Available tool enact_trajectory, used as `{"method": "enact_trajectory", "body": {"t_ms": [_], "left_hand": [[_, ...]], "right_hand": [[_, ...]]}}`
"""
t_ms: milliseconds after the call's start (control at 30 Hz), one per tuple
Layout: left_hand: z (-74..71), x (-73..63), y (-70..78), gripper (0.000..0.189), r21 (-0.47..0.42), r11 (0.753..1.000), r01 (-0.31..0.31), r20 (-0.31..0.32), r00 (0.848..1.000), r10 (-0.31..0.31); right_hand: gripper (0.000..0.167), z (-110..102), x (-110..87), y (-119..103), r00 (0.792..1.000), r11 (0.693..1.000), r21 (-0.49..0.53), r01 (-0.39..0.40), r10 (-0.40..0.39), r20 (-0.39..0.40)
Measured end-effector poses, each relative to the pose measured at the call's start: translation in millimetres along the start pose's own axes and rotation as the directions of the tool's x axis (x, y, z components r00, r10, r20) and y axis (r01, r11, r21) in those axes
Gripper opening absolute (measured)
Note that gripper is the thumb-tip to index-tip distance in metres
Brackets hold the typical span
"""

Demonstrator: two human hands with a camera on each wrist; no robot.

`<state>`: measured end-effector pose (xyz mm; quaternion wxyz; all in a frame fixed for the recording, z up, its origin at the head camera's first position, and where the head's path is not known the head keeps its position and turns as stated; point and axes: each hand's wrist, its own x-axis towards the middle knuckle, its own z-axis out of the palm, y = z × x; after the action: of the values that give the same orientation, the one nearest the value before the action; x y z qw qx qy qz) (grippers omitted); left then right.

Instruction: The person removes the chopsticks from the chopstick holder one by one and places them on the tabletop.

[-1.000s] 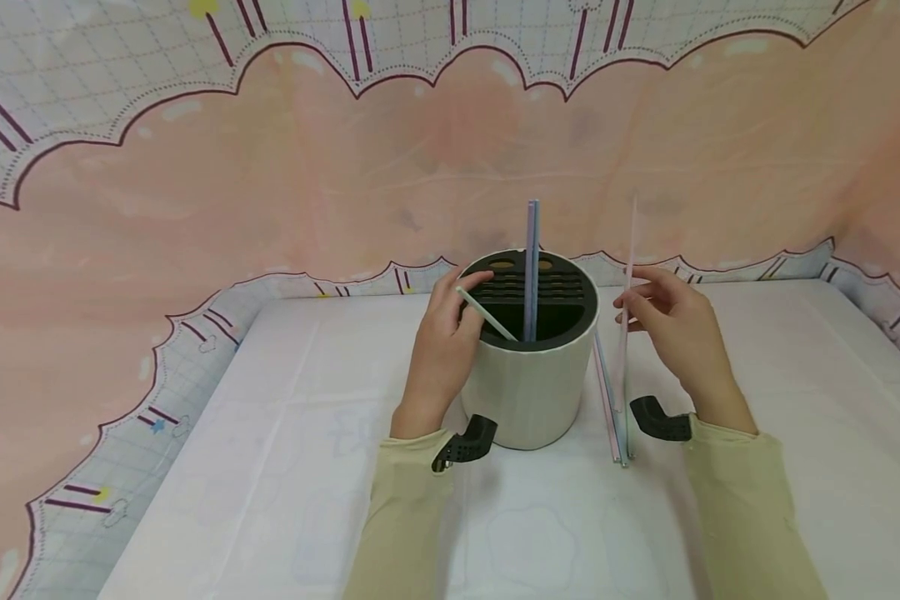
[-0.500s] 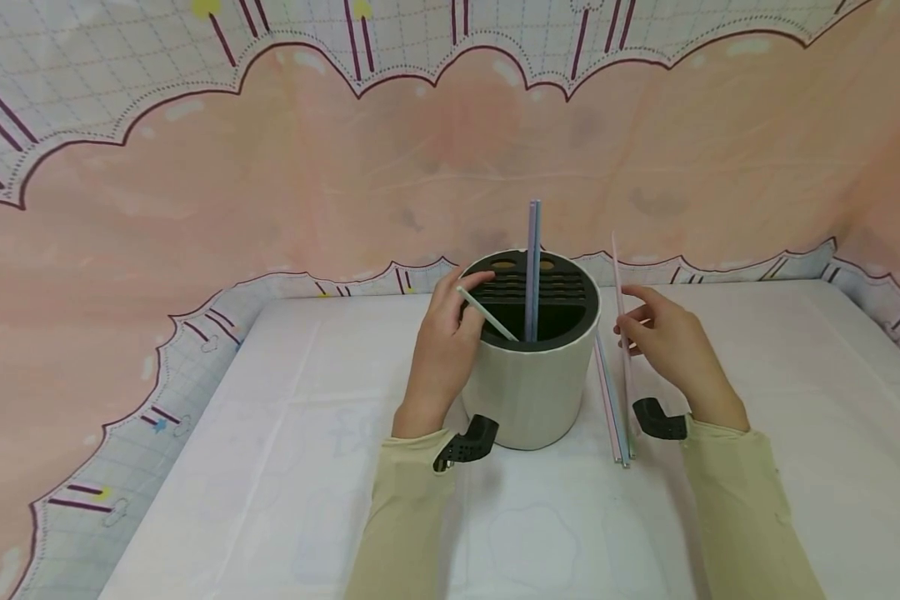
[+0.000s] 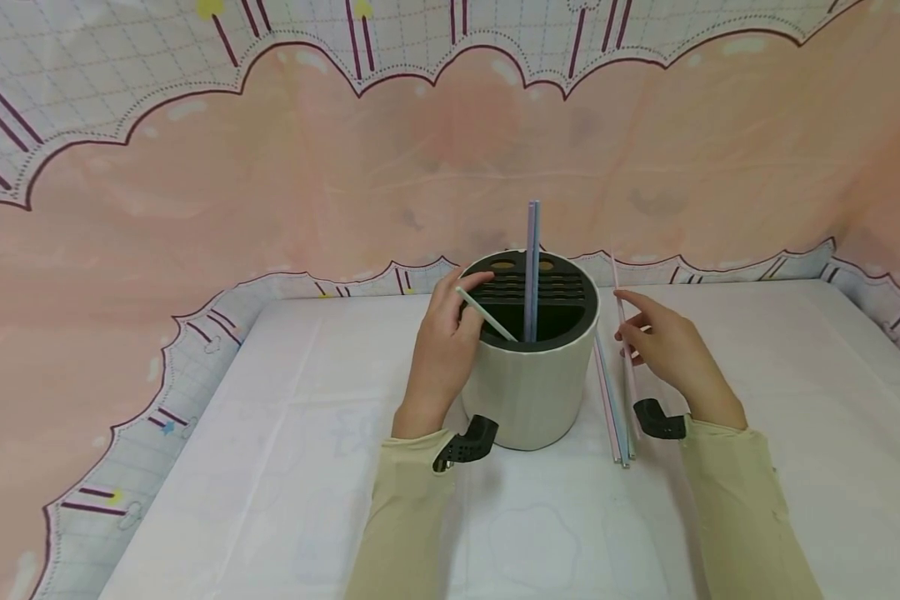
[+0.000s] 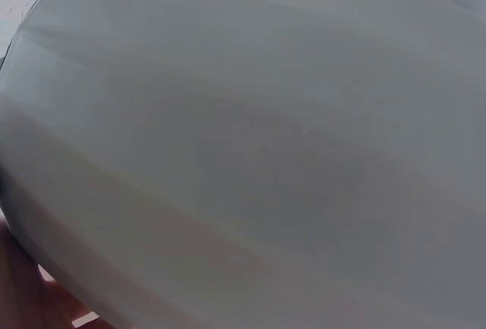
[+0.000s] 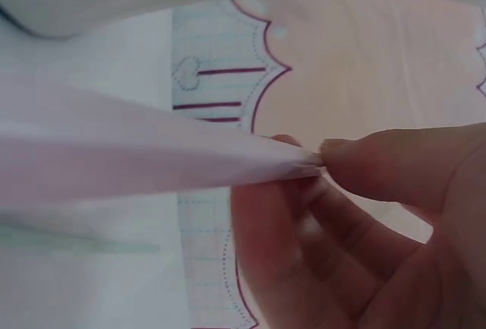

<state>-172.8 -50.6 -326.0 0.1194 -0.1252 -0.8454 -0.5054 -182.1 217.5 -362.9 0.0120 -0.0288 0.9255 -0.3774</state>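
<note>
A cream pen holder [image 3: 528, 400] with a black slotted top stands upright on the white table. My left hand [image 3: 445, 350] holds it by its left side, one finger lying over the rim. Beside that thumb a pale green straw [image 3: 487, 313] leans out of the front compartment. Two straws, purple and blue [image 3: 532, 267], stand upright in the same compartment. To the right of the holder, my right hand [image 3: 667, 354] pinches a thin pink straw [image 5: 152, 154] between thumb and fingers, nearly upright. The holder's wall fills most of the left wrist view.
Several pastel straws [image 3: 613, 408] lie on the table close to the holder's right side, below my right hand. A printed peach backdrop [image 3: 450, 167] rises behind the table [image 3: 330, 500]. Black wrist cameras [image 3: 660, 419] sit on both wrists.
My right hand has come down and slightly left, lowering the pink straw, whose top now sits lower against the backdrop. The left hand and the holder have stayed still.
</note>
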Motion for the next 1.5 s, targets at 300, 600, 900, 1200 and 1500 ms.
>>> {"method": "enact_trajectory", "body": {"t_ms": [300,600,900,1200,1500], "left_hand": [[-0.7,1.4,-1.0,0.042,-0.003,1.000,-0.005,0.002,1.000,0.005],[-1.2,2.7,-2.7,0.042,-0.002,1.000,-0.001,0.000,1.000,0.001],[-1.7,4.2,-2.4,0.042,-0.003,1.000,-0.004,0.003,1.000,0.004],[-1.7,4.8,-1.4,0.041,-0.009,1.000,0.003,0.011,1.000,-0.003],[-2.1,6.6,-1.9,0.043,-0.008,1.000,-0.001,0.007,1.000,0.001]], "right_hand": [[0.045,4.0,4.2,12.7,0.982,0.991,-0.090,-0.100,0.113,0.150],[0.047,13.0,9.9,23.7,0.941,0.974,-0.108,-0.197,0.219,0.258],[0.048,19.3,13.6,28.9,0.928,0.965,-0.133,-0.224,0.253,0.274],[0.052,23.1,14.0,31.6,0.933,0.970,-0.151,-0.189,0.226,0.282],[0.047,20.8,13.9,31.0,0.936,0.972,-0.179,-0.154,0.202,0.290]]}}
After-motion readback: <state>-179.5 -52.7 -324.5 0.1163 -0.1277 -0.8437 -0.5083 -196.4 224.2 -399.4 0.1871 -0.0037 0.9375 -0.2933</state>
